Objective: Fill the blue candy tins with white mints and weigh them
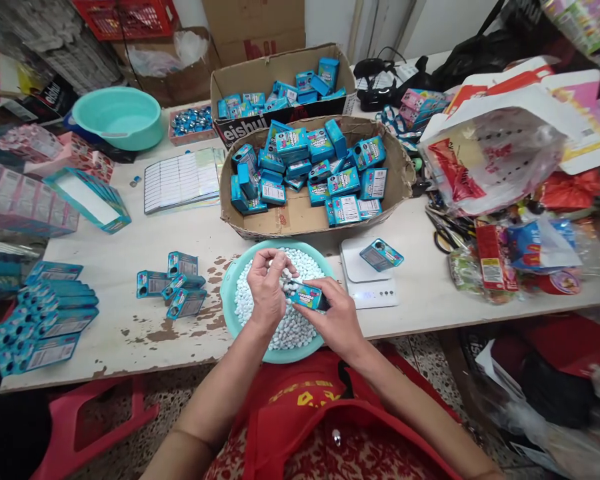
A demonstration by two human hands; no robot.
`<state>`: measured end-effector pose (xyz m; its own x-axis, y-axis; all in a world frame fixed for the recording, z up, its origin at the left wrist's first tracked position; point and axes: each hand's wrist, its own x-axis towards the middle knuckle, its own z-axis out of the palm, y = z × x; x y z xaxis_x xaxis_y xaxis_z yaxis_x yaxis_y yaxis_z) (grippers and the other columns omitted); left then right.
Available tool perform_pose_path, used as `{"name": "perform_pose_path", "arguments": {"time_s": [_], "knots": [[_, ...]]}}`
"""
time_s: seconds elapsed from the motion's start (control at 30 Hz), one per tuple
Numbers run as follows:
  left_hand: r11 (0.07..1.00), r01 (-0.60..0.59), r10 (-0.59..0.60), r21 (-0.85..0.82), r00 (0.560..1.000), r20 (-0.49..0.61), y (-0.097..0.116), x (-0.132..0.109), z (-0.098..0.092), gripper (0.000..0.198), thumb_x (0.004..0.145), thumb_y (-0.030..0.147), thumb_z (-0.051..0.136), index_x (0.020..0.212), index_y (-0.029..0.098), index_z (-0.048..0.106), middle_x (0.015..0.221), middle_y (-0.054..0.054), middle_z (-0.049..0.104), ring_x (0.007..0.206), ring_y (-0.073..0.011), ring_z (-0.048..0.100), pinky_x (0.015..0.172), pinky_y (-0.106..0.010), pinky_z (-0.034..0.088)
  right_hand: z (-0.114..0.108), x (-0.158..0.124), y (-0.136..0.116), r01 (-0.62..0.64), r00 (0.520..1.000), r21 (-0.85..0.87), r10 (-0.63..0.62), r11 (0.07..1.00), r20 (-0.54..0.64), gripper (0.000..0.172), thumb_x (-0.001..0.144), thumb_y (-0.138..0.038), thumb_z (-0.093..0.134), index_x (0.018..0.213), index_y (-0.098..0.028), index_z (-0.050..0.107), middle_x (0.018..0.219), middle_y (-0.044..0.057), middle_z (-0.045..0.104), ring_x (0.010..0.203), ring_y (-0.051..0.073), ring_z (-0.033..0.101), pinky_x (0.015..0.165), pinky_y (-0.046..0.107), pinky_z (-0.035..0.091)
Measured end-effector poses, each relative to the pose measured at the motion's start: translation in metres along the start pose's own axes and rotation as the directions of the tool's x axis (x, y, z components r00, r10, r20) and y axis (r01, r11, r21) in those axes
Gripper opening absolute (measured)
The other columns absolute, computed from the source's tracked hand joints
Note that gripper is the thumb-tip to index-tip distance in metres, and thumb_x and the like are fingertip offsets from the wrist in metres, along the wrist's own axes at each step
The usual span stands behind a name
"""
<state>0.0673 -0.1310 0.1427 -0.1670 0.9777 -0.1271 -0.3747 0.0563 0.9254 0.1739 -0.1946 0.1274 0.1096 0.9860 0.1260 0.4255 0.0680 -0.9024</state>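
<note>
Over a turquoise basin (229,300) full of small white candies (295,332), my two hands work close together. My right hand (341,315) is wrapped round a small blue candy box (307,295), tilted with one end toward my left hand. Curled at that end, my left hand (269,285) pinches several white candies between its fingers. To the right of the basin, another blue box (381,255) lies on a white digital scale (373,295); its display is too blurred to read. Whether candies are inside the held box is hidden.
Two cardboard boxes (316,227) of blue candy boxes stand behind the basin. On the left are a few loose boxes (186,265), a large stack (55,313), label sheets (183,180) and an empty turquoise basin (117,113). Scissors (443,233) and plastic packs lie on the right.
</note>
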Motion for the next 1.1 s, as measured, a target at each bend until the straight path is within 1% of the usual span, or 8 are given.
{"name": "perform_pose_path", "arguments": {"time_s": [0.2, 0.33, 0.43, 0.53, 0.67, 0.83, 0.97, 1.1], "knots": [[1.0, -0.003, 0.003, 0.012, 1.0, -0.022, 0.003, 0.003, 0.004, 0.024, 0.072, 0.032, 0.072, 0.075, 0.018, 0.053, 0.056, 0.005, 0.052, 0.045, -0.0074, 0.049, 0.043, -0.018, 0.039, 0.001, 0.004, -0.005, -0.044, 0.999, -0.063, 0.046, 0.997, 0.03, 0.028, 0.071, -0.024, 0.074, 0.097, -0.023, 0.064, 0.094, 0.004, 0.066, 0.091, 0.021, 0.063, 0.08, 0.035, 0.05], [0.999, -0.021, 0.022, 0.039, 1.0, -0.018, 0.004, 0.002, 0.004, 0.024, 0.073, 0.033, 0.071, 0.077, 0.018, 0.053, 0.057, 0.005, 0.053, 0.047, -0.0071, 0.051, 0.042, -0.017, 0.039, 0.003, 0.008, -0.006, 0.003, 0.999, -0.059, 0.0, 0.998, 0.046, 0.033, 0.07, -0.023, 0.075, 0.101, -0.022, 0.064, 0.096, 0.005, 0.066, 0.094, 0.022, 0.062, 0.082, 0.036, 0.049], [0.998, 0.029, -0.027, 0.06, 0.999, -0.033, -0.003, 0.004, 0.002, 0.028, 0.071, 0.037, 0.072, 0.074, 0.018, 0.052, 0.057, 0.006, 0.051, 0.044, -0.0058, 0.047, 0.039, -0.016, 0.036, 0.004, 0.008, -0.002, -0.021, 0.998, -0.05, 0.023, 0.999, 0.05, 0.032, 0.07, -0.021, 0.075, 0.101, -0.02, 0.064, 0.096, 0.006, 0.066, 0.094, 0.023, 0.062, 0.082, 0.037, 0.049], [0.997, 0.078, -0.077, 0.023, 0.996, -0.05, -0.006, 0.006, 0.0, 0.03, 0.071, 0.038, 0.072, 0.072, 0.017, 0.051, 0.057, 0.006, 0.05, 0.041, -0.0042, 0.042, 0.036, -0.015, 0.032, 0.003, 0.006, 0.0, -0.034, 0.998, -0.024, 0.036, 0.999, 0.053, 0.031, 0.07, -0.02, 0.075, 0.1, -0.021, 0.064, 0.097, 0.006, 0.066, 0.094, 0.023, 0.062, 0.082, 0.037, 0.049], [1.0, 0.007, -0.008, -0.019, 0.999, -0.053, -0.004, 0.005, 0.0, 0.028, 0.072, 0.038, 0.072, 0.074, 0.018, 0.052, 0.057, 0.006, 0.05, 0.043, -0.0053, 0.045, 0.039, -0.017, 0.035, 0.001, 0.003, -0.002, 0.003, 1.0, 0.02, -0.004, 1.0, 0.015, 0.03, 0.072, -0.024, 0.074, 0.101, -0.024, 0.063, 0.098, 0.005, 0.066, 0.096, 0.022, 0.062, 0.085, 0.037, 0.049], [0.999, 0.051, -0.051, 0.002, 0.995, -0.086, -0.003, 0.005, 0.002, 0.031, 0.069, 0.039, 0.074, 0.071, 0.017, 0.052, 0.055, 0.006, 0.048, 0.041, -0.0042, 0.042, 0.036, -0.016, 0.031, 0.003, 0.004, 0.0, -0.028, 0.999, 0.022, 0.027, 0.999, 0.024, 0.029, 0.073, -0.022, 0.072, 0.1, -0.023, 0.063, 0.098, 0.006, 0.066, 0.096, 0.022, 0.063, 0.084, 0.037, 0.05], [1.0, 0.011, -0.012, -0.006, 0.997, -0.074, 0.002, 0.003, 0.002, 0.031, 0.07, 0.04, 0.073, 0.072, 0.018, 0.052, 0.055, 0.006, 0.048, 0.042, -0.0044, 0.042, 0.037, -0.015, 0.03, 0.003, 0.003, -0.001, 0.01, 1.0, 0.069, -0.011, 0.998, 0.012, 0.029, 0.073, -0.023, 0.073, 0.1, -0.024, 0.063, 0.097, 0.005, 0.065, 0.095, 0.022, 0.062, 0.084, 0.036, 0.05], [0.998, -0.004, 0.006, 0.057, 0.999, -0.044, -0.004, 0.005, 0.0, 0.03, 0.07, 0.041, 0.073, 0.072, 0.018, 0.053, 0.051, 0.007, 0.045, 0.039, -0.0038, 0.038, 0.035, -0.015, 0.027, 0.012, 0.006, 0.001, 0.006, 1.0, 0.076, -0.006, 0.997, 0.002, 0.029, 0.072, -0.021, 0.073, 0.099, -0.023, 0.063, 0.095, 0.004, 0.065, 0.092, 0.02, 0.062, 0.082, 0.034, 0.05]]}}
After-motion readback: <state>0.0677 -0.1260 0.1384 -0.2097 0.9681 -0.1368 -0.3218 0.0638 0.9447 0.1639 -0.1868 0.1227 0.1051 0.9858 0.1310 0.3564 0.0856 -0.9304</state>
